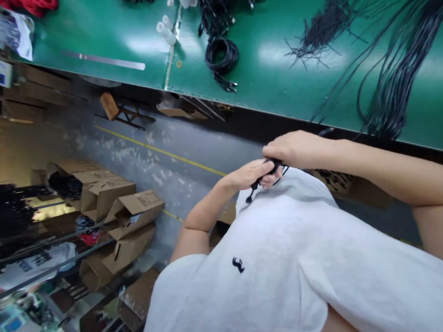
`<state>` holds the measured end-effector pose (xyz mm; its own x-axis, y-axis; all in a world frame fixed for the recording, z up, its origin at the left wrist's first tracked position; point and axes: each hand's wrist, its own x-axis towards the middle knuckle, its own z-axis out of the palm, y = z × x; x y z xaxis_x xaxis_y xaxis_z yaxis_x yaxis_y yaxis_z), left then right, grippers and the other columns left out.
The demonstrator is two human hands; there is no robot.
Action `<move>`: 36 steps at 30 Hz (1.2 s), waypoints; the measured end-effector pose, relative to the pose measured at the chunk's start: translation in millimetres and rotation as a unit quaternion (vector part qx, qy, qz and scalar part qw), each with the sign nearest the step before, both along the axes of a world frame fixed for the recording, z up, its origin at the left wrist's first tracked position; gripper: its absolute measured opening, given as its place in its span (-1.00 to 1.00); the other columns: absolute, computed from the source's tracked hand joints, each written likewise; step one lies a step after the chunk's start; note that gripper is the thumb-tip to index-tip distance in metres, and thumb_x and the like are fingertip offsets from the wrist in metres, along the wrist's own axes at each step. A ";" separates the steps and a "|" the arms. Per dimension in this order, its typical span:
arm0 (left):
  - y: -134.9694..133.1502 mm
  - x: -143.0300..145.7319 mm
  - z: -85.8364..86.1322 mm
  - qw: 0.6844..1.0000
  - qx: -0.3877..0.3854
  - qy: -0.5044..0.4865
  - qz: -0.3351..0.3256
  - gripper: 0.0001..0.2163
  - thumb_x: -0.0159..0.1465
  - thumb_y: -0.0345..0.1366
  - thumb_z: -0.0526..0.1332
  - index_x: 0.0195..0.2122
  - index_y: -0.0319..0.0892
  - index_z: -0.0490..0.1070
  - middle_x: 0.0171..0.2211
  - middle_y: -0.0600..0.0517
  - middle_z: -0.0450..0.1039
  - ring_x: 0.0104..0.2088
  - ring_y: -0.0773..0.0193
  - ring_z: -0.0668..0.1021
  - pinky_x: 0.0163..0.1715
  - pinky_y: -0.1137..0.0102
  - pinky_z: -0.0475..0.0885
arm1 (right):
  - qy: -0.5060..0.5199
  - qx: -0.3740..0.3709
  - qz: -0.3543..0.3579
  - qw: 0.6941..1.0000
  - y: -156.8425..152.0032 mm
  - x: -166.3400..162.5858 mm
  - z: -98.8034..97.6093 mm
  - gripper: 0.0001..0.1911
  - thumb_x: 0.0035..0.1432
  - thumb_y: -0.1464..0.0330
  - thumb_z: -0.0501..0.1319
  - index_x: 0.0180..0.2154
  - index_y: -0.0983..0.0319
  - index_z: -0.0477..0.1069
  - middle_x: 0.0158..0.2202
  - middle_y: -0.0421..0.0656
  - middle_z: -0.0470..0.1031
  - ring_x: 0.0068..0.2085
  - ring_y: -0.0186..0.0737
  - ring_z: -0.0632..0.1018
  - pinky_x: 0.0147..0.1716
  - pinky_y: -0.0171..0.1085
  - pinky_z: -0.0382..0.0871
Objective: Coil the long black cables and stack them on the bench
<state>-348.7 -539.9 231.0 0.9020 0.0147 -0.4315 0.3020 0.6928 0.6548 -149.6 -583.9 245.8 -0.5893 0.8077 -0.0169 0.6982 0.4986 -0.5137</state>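
Now | your left hand (250,175) and right hand (297,149), fingers curled tight, pinch one black cable (255,184) between them | it sits against your white shirt (290,232), below the green table (275,77), probably for close control.

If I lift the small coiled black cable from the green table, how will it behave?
Probably floppy: the coiled black cable lies in loose loops with ends trailing free, so it may sag and partly uncoil. Likely light, as the strands look thin. It lies flat on the green table, so rolling seems unlikely.
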 end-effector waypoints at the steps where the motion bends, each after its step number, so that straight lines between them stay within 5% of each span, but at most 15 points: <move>1: 1.0 -2.0 -1.2 0.999 0.013 0.003 0.041 -0.51 0.12 0.17 0.33 -0.39 -0.24 0.42 -0.67 0.22 0.04 -0.66 0.47 0.18 -0.63 0.49 0.18 | 0.025 -0.011 -0.028 0.999 2.2 2.4 -1.1 -0.87 0.27 0.37 0.09 -0.25 0.21 0.40 -0.33 -0.12 0.51 -0.32 -0.23 0.47 -0.39 -0.31 0.13; 4: 5.3 -10.1 -2.1 0.994 0.023 -0.011 0.110 -0.50 0.14 0.20 0.30 -0.46 -0.22 0.36 -0.71 0.26 -0.03 -0.71 0.51 0.10 -0.69 0.52 0.08 | 0.099 -0.068 -0.074 0.990 7.7 6.5 -6.0 -0.85 0.26 0.26 0.11 -0.24 0.18 0.38 -0.34 -0.17 0.51 -0.34 -0.25 0.48 -0.40 -0.33 0.16; 9: 15.1 -24.4 5.4 0.997 -0.019 0.010 0.074 -0.57 0.09 0.05 0.42 -0.42 -0.24 0.38 -0.66 0.19 0.18 -0.67 0.46 0.29 -0.63 0.50 0.27 | 0.110 -0.113 -0.067 0.985 16.8 -1.1 -1.6 -0.82 0.21 0.20 0.12 -0.30 0.17 0.37 -0.43 -0.19 0.47 -0.43 -0.26 0.43 -0.43 -0.32 0.16; 13: 15.4 -28.4 11.1 0.975 -0.085 0.014 0.205 -0.61 0.28 -0.04 0.29 -0.50 -0.20 0.24 -0.70 0.28 -0.10 -0.74 0.56 0.02 -0.74 0.59 0.02 | 0.148 -0.065 -0.197 0.967 16.9 -5.9 -3.9 -0.74 0.15 0.15 0.20 -0.19 0.17 0.45 -0.27 -0.12 0.55 -0.27 -0.15 0.52 -0.28 -0.25 0.30; 15: 14.3 -29.8 11.4 0.953 -0.121 0.006 0.277 -0.61 0.39 -0.07 0.15 -0.51 -0.18 0.19 -0.69 0.28 -0.17 -0.74 0.54 -0.02 -0.74 0.60 -0.01 | 0.233 -0.059 -0.313 0.919 9.1 -14.7 -21.9 -0.65 0.11 0.09 0.24 -0.14 0.15 0.44 -0.19 -0.10 0.55 -0.16 -0.09 0.54 -0.18 -0.19 0.36; 17: 14.7 -31.6 10.4 0.936 -0.144 -0.006 0.322 -0.60 0.45 -0.09 0.04 -0.51 -0.18 0.18 -0.68 0.27 -0.20 -0.74 0.53 -0.06 -0.75 0.60 -0.04 | 0.372 -0.121 -0.387 0.835 -2.5 -32.5 -50.3 -0.55 0.12 -0.02 0.19 -0.08 0.12 0.40 -0.13 -0.09 0.54 -0.09 -0.06 0.54 -0.15 -0.13 0.43; 21: 19.1 -36.6 8.1 0.910 -0.154 -0.021 0.384 -0.58 0.47 -0.09 -0.04 -0.50 -0.18 0.17 -0.67 0.26 -0.22 -0.74 0.52 -0.08 -0.75 0.61 -0.05 | 0.579 -0.292 -0.401 0.647 -19.9 -75.7 -98.4 -0.39 0.14 -0.22 -0.03 -0.02 0.05 0.31 -0.05 -0.07 0.53 0.00 -0.04 0.54 -0.18 -0.01 0.52; 24: 20.7 -40.1 6.5 0.901 -0.166 -0.010 0.400 -0.58 0.46 -0.05 -0.02 -0.50 -0.17 0.15 -0.67 0.26 -0.22 -0.73 0.51 -0.08 -0.74 0.61 -0.04 | 0.598 -0.350 -0.381 0.613 -12.5 -81.2 -97.3 -0.45 0.14 -0.16 0.07 -0.05 0.08 0.34 -0.18 -0.13 0.55 -0.16 -0.13 0.59 -0.18 -0.06 0.54; 26: 19.9 -42.1 5.0 0.908 -0.178 -0.002 0.380 -0.58 0.45 -0.05 0.00 -0.50 -0.17 0.14 -0.67 0.26 -0.22 -0.73 0.51 -0.09 -0.74 0.61 -0.05 | 0.591 -0.346 -0.367 0.629 -0.5 -66.9 -81.5 -0.51 0.18 -0.07 0.08 -0.04 0.11 0.36 -0.25 -0.16 0.54 -0.28 -0.19 0.58 -0.24 -0.12 0.56; 28: 18.5 -44.0 3.4 0.915 -0.182 0.001 0.359 -0.59 0.44 -0.04 0.03 -0.50 -0.17 0.15 -0.66 0.26 -0.20 -0.73 0.52 -0.08 -0.74 0.61 -0.04 | 0.571 -0.329 -0.330 0.676 9.8 -46.7 -62.1 -0.51 0.21 -0.01 0.04 -0.01 0.16 0.36 -0.24 -0.13 0.54 -0.33 -0.20 0.56 -0.33 -0.17 0.54; 31: 16.7 -45.4 1.8 0.924 -0.177 0.000 0.338 -0.58 0.39 0.01 0.09 -0.49 -0.18 0.17 -0.66 0.27 -0.18 -0.73 0.53 -0.06 -0.74 0.62 -0.02 | 0.458 -0.287 -0.229 0.810 15.2 -27.8 -36.9 -0.44 0.15 0.07 0.18 0.12 0.19 0.31 -0.13 -0.10 0.53 -0.32 -0.20 0.54 -0.37 -0.21 0.51; 33: 15.5 -44.2 1.0 0.936 -0.174 0.004 0.305 -0.57 0.36 0.06 0.11 -0.49 -0.19 0.20 -0.66 0.27 -0.17 -0.73 0.53 -0.04 -0.74 0.62 -0.01 | 0.329 -0.192 -0.207 0.901 15.5 -29.4 -24.8 -0.41 0.13 0.16 0.26 0.17 0.18 0.30 -0.09 -0.09 0.52 -0.29 -0.20 0.53 -0.33 -0.23 0.48; 36: 15.1 -41.7 0.3 0.955 -0.154 0.011 0.252 -0.52 0.34 0.15 0.07 -0.46 -0.20 0.26 -0.67 0.27 -0.13 -0.73 0.53 -0.02 -0.75 0.60 0.00 | 0.118 -0.016 -0.197 0.973 18.8 -43.9 -11.3 -0.57 0.23 0.37 0.12 0.13 0.20 0.37 -0.06 -0.02 0.53 -0.22 -0.15 0.55 -0.30 -0.26 0.39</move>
<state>-390.4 -524.8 231.2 0.8050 0.3140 -0.5034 -0.1094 0.9125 0.3943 -193.5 -565.1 234.5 -0.2243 0.9731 0.0528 0.6933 0.1974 -0.6931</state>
